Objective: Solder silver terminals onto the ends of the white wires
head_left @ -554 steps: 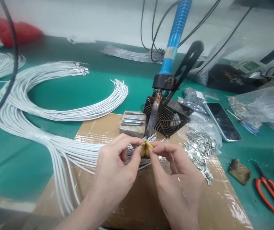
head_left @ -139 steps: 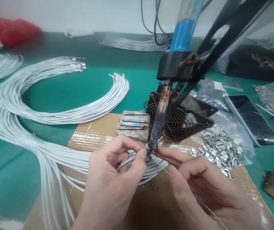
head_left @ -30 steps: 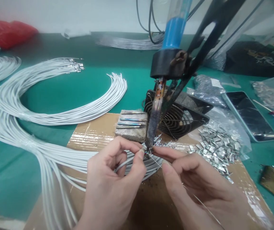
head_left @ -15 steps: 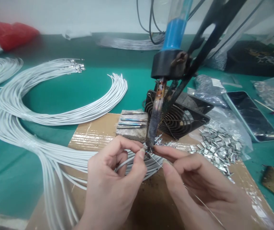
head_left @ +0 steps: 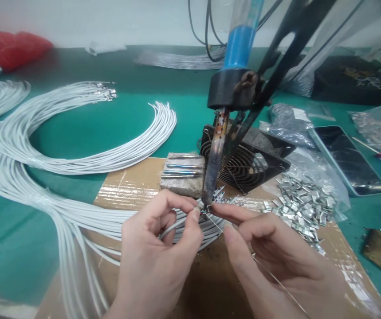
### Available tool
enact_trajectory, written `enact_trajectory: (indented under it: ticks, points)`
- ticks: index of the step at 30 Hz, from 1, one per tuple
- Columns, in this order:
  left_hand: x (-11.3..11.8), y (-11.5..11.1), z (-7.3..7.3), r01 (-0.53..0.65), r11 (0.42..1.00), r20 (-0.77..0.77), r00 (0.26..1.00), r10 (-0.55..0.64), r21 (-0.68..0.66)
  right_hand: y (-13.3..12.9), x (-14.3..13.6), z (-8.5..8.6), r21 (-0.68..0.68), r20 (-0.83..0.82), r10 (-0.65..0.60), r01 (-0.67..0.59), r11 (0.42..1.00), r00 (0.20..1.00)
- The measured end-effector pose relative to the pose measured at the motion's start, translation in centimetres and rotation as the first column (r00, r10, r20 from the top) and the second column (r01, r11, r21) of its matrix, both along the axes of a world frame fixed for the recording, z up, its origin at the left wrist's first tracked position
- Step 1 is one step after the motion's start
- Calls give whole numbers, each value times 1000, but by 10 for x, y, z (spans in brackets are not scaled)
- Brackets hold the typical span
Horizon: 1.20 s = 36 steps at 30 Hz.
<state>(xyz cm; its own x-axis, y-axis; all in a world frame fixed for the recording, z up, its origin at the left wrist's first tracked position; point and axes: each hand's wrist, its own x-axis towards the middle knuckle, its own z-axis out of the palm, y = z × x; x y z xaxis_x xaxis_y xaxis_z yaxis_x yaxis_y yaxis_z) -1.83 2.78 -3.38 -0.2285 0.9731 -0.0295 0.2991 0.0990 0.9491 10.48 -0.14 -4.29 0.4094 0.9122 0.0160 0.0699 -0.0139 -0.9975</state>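
My left hand [head_left: 160,252] is closed, pinching the end of a white cable [head_left: 169,229] between thumb and index finger. Directly above those fingertips is the tip of a clamped, upright soldering iron [head_left: 214,164] with a blue handle [head_left: 240,46]. Thin solder wire [head_left: 281,282] runs through my right hand [head_left: 276,252], its front end reaching the spot under the iron. My right index fingertip rests close by that spot, beside a small metal piece mostly hidden by fingers and iron. Behind my hands lies a bundle of white cables [head_left: 100,215].
A grey block [head_left: 182,185] with metal rods stands left of the iron, a black fan [head_left: 243,164] behind it. Small metal shells [head_left: 305,206] are heaped at right, near a phone [head_left: 350,159]. Another cable coil [head_left: 110,165] curves across the green mat. Cardboard [head_left: 127,188] lies beneath.
Both hands stay at the iron's tip with nearly the same grip. My right thumb and the solder wire have shifted slightly left. The whole view has moved a little.
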Motion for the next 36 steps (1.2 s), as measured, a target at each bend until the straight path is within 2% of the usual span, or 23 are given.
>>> enact_trajectory:
  ticks: [8,15,20,26,32,36]
  points:
    - [0,-6,-4,-16,1000,-42,999,16,-5,-1,4,-2,-10,0,28,-28,1000,1000]
    - [10,-6,3,-117,992,-39,993,116,-49,-1,4,-2,-19,-6,31,-31,999,999]
    - [8,-5,0,-68,998,-82,994,68,1,0,5,-2,-5,29,34,-34,999,999]
    - [8,-6,1,-88,996,-98,991,90,22,0,3,-2,28,20,22,-22,999,1000]
    - [18,-7,8,-197,980,-32,980,196,-25,1,1,0,8,-26,15,-15,1000,1000]
    - [21,-6,10,-206,978,-8,979,206,-38,1,1,0,14,-19,20,-19,1000,1000]
